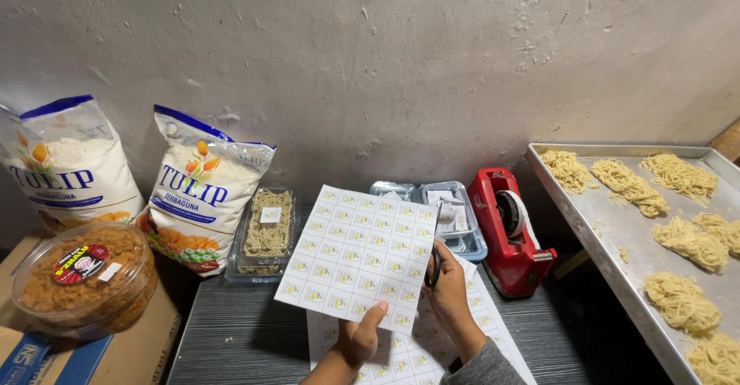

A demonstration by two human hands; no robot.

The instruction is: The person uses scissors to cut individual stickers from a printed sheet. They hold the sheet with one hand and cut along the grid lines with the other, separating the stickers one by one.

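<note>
Pinching the lower edge of a stiff white sticker sheet (358,258), left hand (360,339) in a narrow thumb-and-finger grip, sheet held tilted above the dark ribbed counter (231,331). Right hand (449,292) wrapped through black-handled scissors (434,258), thin blades biting into the sheet's right edge. More gridded sheets (408,350) flat underneath. Beside them, glossy red tape dispenser (510,231), crinkly foil trays (455,215), clear clamshell of noodles (266,231), two plump flour bags (204,188), round plastic tub (85,277), and a metal tray (609,231) with tangled noodle nests.
</note>
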